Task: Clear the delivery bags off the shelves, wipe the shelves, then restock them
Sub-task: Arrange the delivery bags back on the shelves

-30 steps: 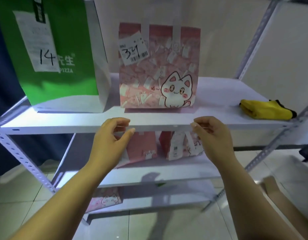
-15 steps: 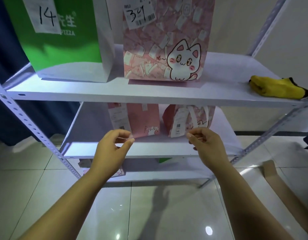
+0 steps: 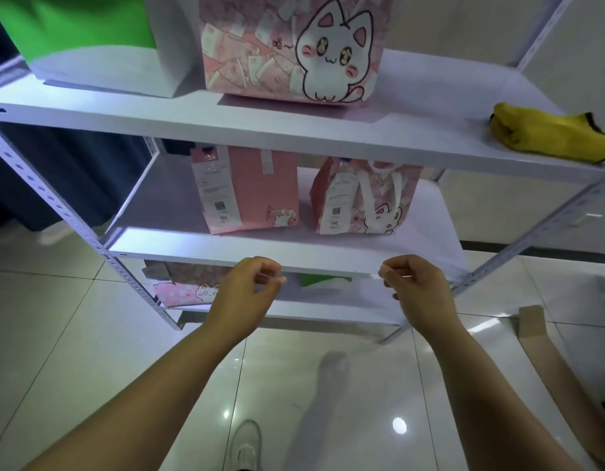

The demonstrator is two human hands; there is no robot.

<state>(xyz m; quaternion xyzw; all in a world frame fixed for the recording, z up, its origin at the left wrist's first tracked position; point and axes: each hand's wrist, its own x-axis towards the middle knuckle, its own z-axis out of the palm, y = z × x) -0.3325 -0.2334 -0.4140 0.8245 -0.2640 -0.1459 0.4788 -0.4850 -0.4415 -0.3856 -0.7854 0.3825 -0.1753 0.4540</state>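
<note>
Hands, left (image 3: 241, 294) and right (image 3: 420, 290), hover empty with fingers loosely curled, narrow, before the middle white metal shelf's (image 3: 226, 249) front edge; best grip each pink paper delivery bag (image 3: 246, 188) by its sides, lifting straight out.

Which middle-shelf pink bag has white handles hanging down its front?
The right-hand bag, slightly tilted, white handles draped over its cat print. The left bag shows only a flat pink front with a receipt.

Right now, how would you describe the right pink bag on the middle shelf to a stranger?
Find the middle shelf of the white rack. Two pink bags stand there; take the right bag. Unlike the plainer left bag, it has white handles hanging down its front.
</note>
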